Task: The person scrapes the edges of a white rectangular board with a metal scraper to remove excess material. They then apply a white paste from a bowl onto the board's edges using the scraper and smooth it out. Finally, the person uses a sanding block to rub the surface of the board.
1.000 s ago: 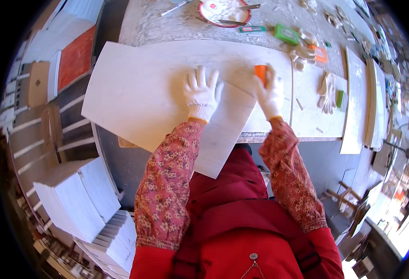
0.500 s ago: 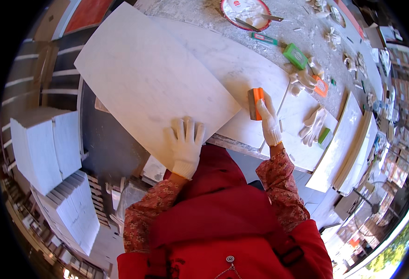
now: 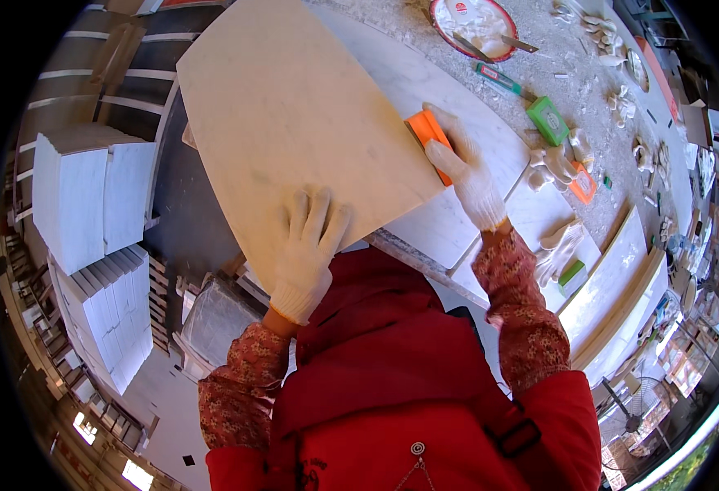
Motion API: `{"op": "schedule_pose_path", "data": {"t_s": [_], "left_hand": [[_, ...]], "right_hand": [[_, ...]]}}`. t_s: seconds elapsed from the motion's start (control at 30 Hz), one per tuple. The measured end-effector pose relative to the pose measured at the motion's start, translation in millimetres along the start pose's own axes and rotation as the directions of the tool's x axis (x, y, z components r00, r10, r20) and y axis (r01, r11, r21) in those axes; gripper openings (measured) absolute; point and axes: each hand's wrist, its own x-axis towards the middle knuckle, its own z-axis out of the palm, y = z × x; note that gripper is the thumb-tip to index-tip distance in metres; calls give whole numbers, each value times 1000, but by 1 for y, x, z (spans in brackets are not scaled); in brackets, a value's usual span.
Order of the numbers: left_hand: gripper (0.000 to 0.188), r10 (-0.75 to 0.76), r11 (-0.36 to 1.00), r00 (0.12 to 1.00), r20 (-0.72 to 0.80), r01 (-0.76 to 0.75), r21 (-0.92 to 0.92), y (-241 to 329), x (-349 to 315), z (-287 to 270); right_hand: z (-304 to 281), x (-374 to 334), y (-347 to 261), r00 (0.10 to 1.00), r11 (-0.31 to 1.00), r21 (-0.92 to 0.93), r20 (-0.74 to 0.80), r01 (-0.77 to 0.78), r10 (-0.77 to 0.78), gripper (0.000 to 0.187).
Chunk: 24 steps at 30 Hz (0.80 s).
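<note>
A large pale marble-look slab (image 3: 294,90) lies at an angle and overhangs the table's near edge. My left hand (image 3: 304,245), in a white knit glove, rests flat on its near corner with fingers spread. In my gloved right hand (image 3: 470,176) is an orange sanding block (image 3: 431,135) with a dark grey face. That block is at the slab's right edge; its contact face is mostly hidden. Partly under the slab lies another white veined slab (image 3: 490,135).
Right of the slabs are a green block (image 3: 548,121), another orange block (image 3: 583,182), a green-handled cutter (image 3: 498,78) and loose gloves (image 3: 560,245). A red-rimmed plate (image 3: 435,26) of white paste stands at the back. Stacked slabs (image 3: 89,196) stand at left; more slabs (image 3: 609,270) lean at right.
My right hand has brought the sanding block leftward, from over the lower slab to the upper slab's right edge. My left hand stays on the slab. The whole view has shifted slightly.
</note>
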Motion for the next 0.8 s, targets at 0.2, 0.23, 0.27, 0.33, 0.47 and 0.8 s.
{"op": "schedule_pose_path", "data": {"t_s": [0.2, 0.23, 0.27, 0.33, 0.47, 0.8], "left_hand": [[64, -39, 999, 998, -48, 39, -5, -1, -6, 1], [63, -26, 1000, 999, -47, 26, 2, 0, -3, -1], [63, -17, 1000, 999, -46, 18, 4, 2, 0, -3], [63, -17, 1000, 999, -48, 17, 7, 4, 5, -6], [63, -43, 998, 997, -58, 45, 32, -3, -1, -3], [62, -26, 1000, 997, -68, 27, 6, -6, -5, -1]], "right_hand": [[-3, -49, 3, 1000, 990, -139, -12, 21, -23, 57], [2, -32, -2, 1000, 992, -122, -25, 8, -11, 57], [8, -5, -5, 999, 995, -102, -40, -3, -1, 56], [13, 13, -11, 999, 998, -70, -52, 12, -15, 56], [3, -27, -14, 991, 991, 9, 14, -136, 135, 58], [24, 5, 2, 996, 996, -29, -44, 80, -81, 52]]}}
